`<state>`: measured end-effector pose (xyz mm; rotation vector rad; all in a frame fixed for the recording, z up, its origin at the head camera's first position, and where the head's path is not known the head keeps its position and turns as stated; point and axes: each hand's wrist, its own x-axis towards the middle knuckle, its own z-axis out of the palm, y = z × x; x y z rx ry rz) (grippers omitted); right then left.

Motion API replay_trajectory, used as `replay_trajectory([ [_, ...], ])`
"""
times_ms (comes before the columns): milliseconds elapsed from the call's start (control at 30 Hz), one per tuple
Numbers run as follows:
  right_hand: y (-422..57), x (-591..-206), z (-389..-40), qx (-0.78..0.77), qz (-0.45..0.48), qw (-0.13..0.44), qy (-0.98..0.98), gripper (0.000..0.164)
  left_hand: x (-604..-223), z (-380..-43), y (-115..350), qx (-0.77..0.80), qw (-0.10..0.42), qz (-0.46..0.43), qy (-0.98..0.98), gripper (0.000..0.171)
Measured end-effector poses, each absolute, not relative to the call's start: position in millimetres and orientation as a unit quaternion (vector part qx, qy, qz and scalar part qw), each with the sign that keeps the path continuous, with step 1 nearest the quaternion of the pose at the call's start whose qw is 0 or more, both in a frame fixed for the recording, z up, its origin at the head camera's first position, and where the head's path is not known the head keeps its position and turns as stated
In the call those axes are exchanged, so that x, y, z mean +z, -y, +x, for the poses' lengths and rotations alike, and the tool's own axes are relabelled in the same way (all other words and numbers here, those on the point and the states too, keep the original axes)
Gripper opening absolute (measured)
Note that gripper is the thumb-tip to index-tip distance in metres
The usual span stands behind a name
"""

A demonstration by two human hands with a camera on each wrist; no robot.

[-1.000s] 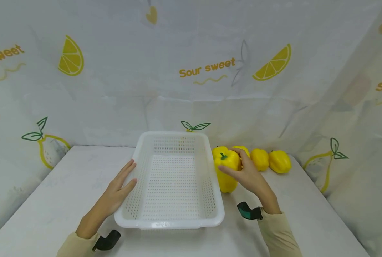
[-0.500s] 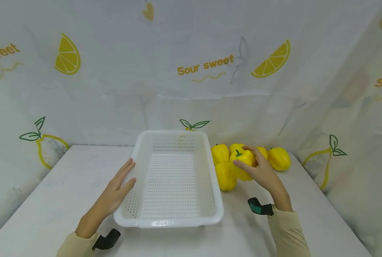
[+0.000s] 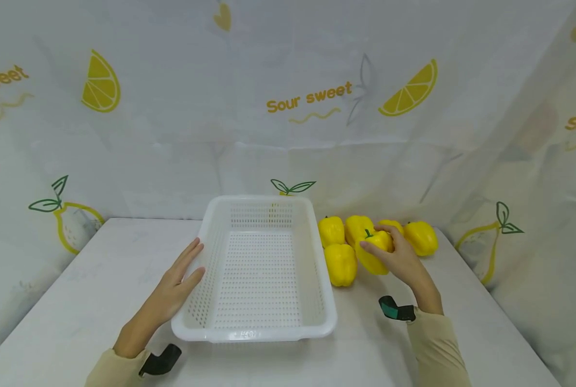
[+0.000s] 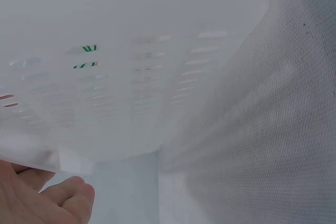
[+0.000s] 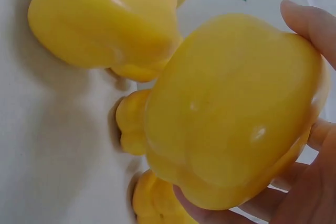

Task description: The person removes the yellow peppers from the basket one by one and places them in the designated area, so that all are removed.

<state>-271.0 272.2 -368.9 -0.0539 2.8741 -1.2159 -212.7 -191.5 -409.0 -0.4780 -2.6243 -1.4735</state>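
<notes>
My right hand (image 3: 405, 262) grips a yellow bell pepper (image 3: 374, 259) with a green stem, thumb on its left side and fingers around the far side. In the right wrist view this bell pepper (image 5: 231, 114) fills the middle, close to other peppers. Left of it, one bell pepper (image 3: 341, 265) lies beside the basket, with another bell pepper (image 3: 332, 231) behind. My left hand (image 3: 171, 293) rests against the left rim of a white perforated plastic basket (image 3: 254, 336), fingers fairly straight and thumb spread. Nothing lies inside the basket.
More yellow peppers line the back: one pepper (image 3: 357, 228) behind the held one, one pepper (image 3: 391, 223) partly hidden by the right hand, and one pepper (image 3: 420, 239) at far right. A lemon-print curtain (image 3: 171, 134) hangs behind the white table (image 3: 99, 279).
My right hand has moved right and slightly down with the held pepper, away from the basket, uncovering the peppers beside it. The left hand and basket have stayed nearly still.
</notes>
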Motion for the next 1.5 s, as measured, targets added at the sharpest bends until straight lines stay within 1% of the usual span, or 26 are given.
replay_trajectory([
  [433, -283, -384, -275, -0.362, 0.006, 0.056, -0.931, 0.086, -407, -213, 192, -0.487, 0.046, -0.155, 0.859, 0.06],
  [667, -285, -393, -276, -0.321, 0.003, 0.064, -0.945, 0.086, -410, -214, 191, -0.485, 0.046, -0.155, 0.859, 0.06],
  [933, -283, -397, -277, -0.291, -0.002, 0.054, -0.955, 0.088, -411, -214, 192, -0.485, 0.05, -0.157, 0.859, 0.059],
  [1067, -282, -398, -276, -0.282, 0.004, 0.067, -0.957, 0.091, -410, -214, 192, -0.484, 0.051, -0.158, 0.859, 0.059],
  [1300, -283, -396, -276, -0.286, 0.005, 0.098, -0.953, 0.101, -410, -214, 192, -0.484, 0.048, -0.156, 0.86, 0.06],
  [1500, -286, -394, -276, -0.294, -0.007, 0.097, -0.951, 0.099, -411, -214, 192, -0.485, 0.048, -0.155, 0.859, 0.06],
])
